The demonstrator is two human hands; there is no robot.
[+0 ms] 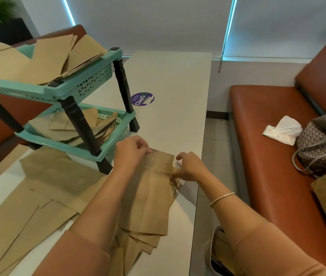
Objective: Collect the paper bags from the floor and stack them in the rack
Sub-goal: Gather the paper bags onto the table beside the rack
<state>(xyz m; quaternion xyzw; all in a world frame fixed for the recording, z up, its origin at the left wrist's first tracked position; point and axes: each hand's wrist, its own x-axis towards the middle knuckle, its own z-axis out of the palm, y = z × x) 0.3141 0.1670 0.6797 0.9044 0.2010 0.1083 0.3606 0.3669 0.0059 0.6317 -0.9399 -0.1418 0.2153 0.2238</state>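
paper bag stack (148,194) lay flat on desk (174,80), just beside rack (90,82) foot. left hand (130,152) fingers pinched stack's far edge; right hand (190,166) fingers pinched its right edge.

Both forearms reach forward, left hand (131,151) and right hand (191,166) each seemingly in a pinching grip.
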